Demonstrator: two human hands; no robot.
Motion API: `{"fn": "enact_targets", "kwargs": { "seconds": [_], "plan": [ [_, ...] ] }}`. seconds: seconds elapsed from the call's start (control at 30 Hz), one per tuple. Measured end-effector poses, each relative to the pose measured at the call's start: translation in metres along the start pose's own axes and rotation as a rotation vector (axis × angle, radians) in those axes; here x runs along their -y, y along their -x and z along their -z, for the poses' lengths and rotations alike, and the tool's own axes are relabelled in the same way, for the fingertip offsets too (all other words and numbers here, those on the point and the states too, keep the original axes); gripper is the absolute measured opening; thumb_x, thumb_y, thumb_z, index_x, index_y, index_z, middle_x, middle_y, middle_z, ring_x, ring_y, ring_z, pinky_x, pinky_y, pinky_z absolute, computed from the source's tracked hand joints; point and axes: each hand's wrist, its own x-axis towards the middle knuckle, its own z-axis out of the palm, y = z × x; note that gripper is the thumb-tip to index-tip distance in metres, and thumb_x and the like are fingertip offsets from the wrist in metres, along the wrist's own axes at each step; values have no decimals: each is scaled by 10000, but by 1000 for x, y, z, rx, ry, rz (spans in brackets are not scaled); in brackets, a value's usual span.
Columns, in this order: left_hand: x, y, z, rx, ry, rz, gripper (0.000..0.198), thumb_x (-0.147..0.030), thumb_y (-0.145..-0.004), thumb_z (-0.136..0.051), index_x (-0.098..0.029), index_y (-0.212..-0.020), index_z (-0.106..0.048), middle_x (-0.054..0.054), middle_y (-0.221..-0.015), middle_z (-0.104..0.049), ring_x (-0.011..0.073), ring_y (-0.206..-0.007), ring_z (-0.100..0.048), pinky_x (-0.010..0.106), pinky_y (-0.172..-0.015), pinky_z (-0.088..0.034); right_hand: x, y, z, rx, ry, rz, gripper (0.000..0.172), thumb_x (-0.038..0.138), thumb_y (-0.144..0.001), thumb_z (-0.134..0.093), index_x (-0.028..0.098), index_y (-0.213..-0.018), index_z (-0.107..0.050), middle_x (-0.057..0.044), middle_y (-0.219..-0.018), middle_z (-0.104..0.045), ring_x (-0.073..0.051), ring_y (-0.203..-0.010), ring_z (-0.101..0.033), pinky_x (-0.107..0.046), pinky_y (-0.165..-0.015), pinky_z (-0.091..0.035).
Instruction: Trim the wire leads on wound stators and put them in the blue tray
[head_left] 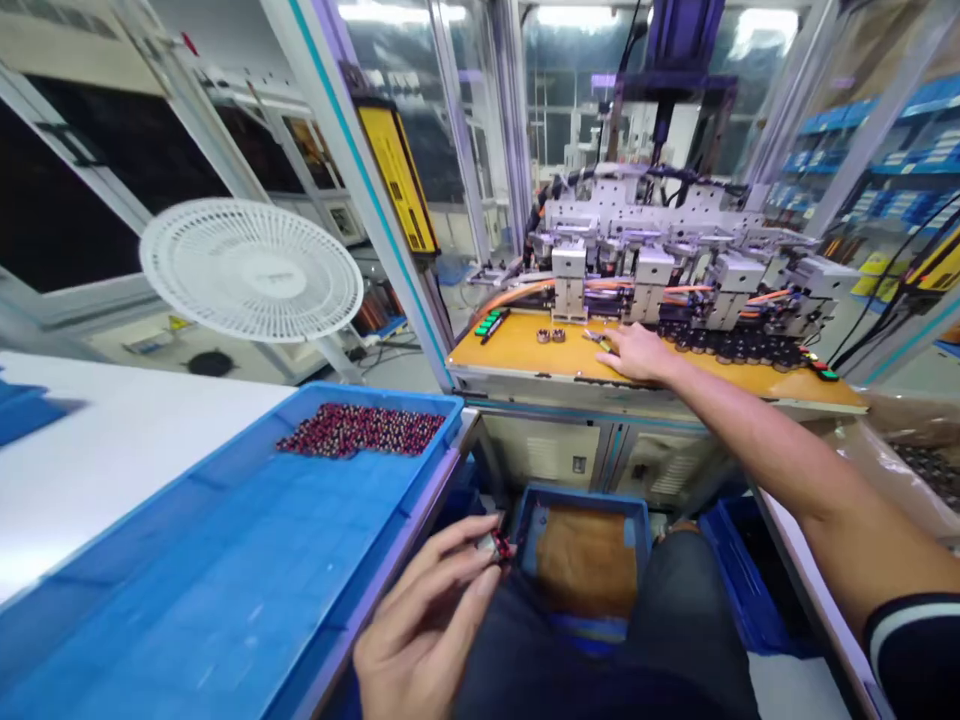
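On the yellow table (517,352): the right hand (636,355) is lying open and palm down, with its fingers reaching toward the machine. Whether it is touching anything small at its fingertips cannot be told.
Above the lap: the left hand (427,625) is closing thumb and fingertips on a small part (498,546), dark red with a metal end, and holding it near the edge of the blue tray.
Blue tray (225,560): it is sitting at the left and carrying a pile of dark red parts (364,428) in its far corner.
Machine (660,250): it is standing just behind the right hand, grey blocks in a line, with orange hoses running between them.
Row of dark parts (742,348): it is running along the machine's front, just right of the right hand.
Two loose parts (551,335): they are lying on the yellow table, left of the right hand and apart from it.
Blue bin (581,497): it is sitting under the yellow table, holding something brown.
Fan (251,270): it is standing at the left, white, well apart from both hands.
Step in hand, as judged: one part is being held ready while the right hand is attending to the machine's front.
Next move, as judged: it is calling for a steady pinch on the part and a path clear of the machine's blocks.
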Motion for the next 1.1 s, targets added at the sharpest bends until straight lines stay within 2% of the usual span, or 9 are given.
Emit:
{"fn": "enact_targets", "kwargs": {
  "seconds": [0.23,0.33,0.47,0.53,0.67,0.77,0.83,0.93,1.1],
  "plan": [
    [-2,1,-9,-20,12,-22,338,13,-837,-682,-257,-1022,-765,42,-1148,-748,187,-1107,-699,272,-838,-645,-16,32,6,104,77,80,550,567,-935,-557,65,-1135,-656,-216,-1173,-648,-319,-1106,-544,-399,-980,-406],
    [-3,0,-19,2,32,-2,330,6,-838,-688,-259,-1020,-764,24,-1150,-744,165,-1091,-702,241,-837,-643,-18,78,9,84,66,99,490,347,-849,-673,63,-1242,-600,-213,-1221,-606,-330,-1101,-564,-412,-982,-440],
    [-2,-3,-30,38,60,23,314,-9,-848,-684,-261,-1018,-764,19,-1129,-742,171,-1076,-709,241,-809,-654,6,166,-1,-25,-10,104,642,101,-767,-578,44,-1393,-445,-212,-1255,-554,-309,-1173,-539,-421,-1025,-468],
    [0,-5,-34,65,54,36,296,-21,-853,-682,-258,-1009,-767,24,-1121,-742,182,-1072,-711,248,-793,-660,29,211,-10,-122,-378,191,634,62,-755,-542,109,-1381,-452,-159,-1179,-589,-256,-1095,-587,-394,-977,-518],
    [5,-4,-37,95,40,48,276,-38,-846,-697,-250,-1008,-765,41,-1121,-740,210,-1076,-709,269,-768,-659,77,272,-24,20,-945,214,676,10,-788,-525,223,-1423,-437,-64,-1030,-645,-152,-889,-631,-299,-831,-564],
    [6,-2,-38,114,18,42,296,-14,-844,-688,-243,-1017,-760,43,-1135,-736,215,-1085,-705,288,-783,-654,101,284,-29,144,-1343,258,782,30,-785,-527,225,-1516,-329,-64,-1036,-641,-122,-818,-625,-278,-765,-567],
    [6,-1,-37,129,1,22,328,17,-842,-673,-238,-1033,-754,39,-1148,-733,200,-1088,-703,283,-821,-643,111,281,-29,242,-1490,258,755,59,-746,-531,193,-1477,-403,-85,-1069,-621,-148,-889,-627,-316,-818,-558],
    [4,0,-35,144,-27,-43,368,58,-826,-668,-224,-1050,-746,32,-1153,-732,169,-1078,-701,256,-864,-619,119,267,-25,326,-1523,226,634,101,-695,-540,144,-1328,-543,-98,-1070,-599,-191,-979,-606,-365,-918,-516],
    [1,-1,-31,175,-60,-133,389,88,-803,-674,-196,-1062,-732,29,-1140,-732,164,-1055,-703,260,-862,-616,125,249,-23,405,-1484,219,484,146,-693,-576,132,-1177,-606,-80,-1019,-582,-195,-941,-585,-360,-904,-505]
  ]
}}
